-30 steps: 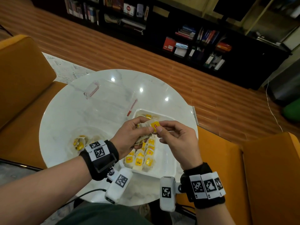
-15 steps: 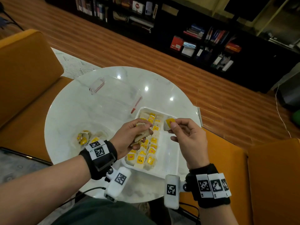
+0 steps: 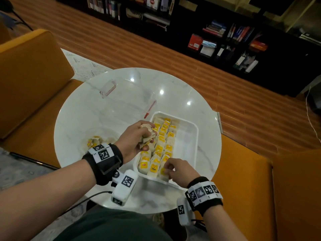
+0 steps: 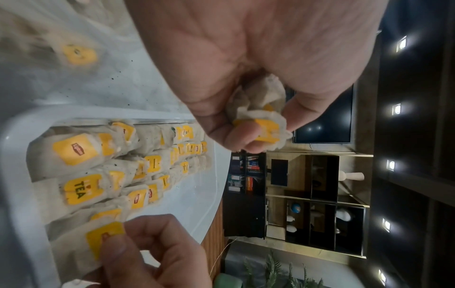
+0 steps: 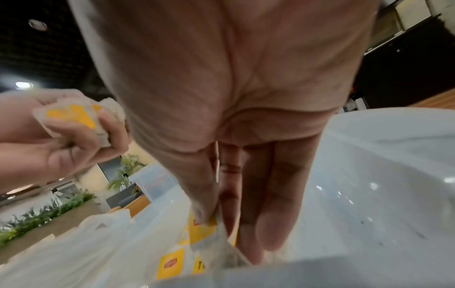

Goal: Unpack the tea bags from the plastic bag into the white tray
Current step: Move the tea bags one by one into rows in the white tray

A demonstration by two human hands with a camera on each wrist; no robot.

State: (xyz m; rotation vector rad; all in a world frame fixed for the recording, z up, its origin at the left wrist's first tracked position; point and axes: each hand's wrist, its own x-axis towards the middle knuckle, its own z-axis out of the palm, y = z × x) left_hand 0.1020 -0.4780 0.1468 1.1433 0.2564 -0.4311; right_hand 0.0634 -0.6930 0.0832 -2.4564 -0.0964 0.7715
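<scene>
The right hand (image 3: 180, 169) pinches a tea bag (image 4: 103, 239) at the white tray (image 3: 191, 145)'s near edge; the left hand (image 3: 137, 140) clutches a bunch of tea bags (image 3: 147, 134) above the tray's left rim.

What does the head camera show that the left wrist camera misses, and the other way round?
Only the head view shows the whole round table, the clear lid, and more tea bags in the plastic bag.

Only the left wrist view shows the right hand's thumb and finger pinching a tea bag's yellow tag.

Both show the left hand gripping a bunch of tea bags and the rows in the white tray.
</scene>
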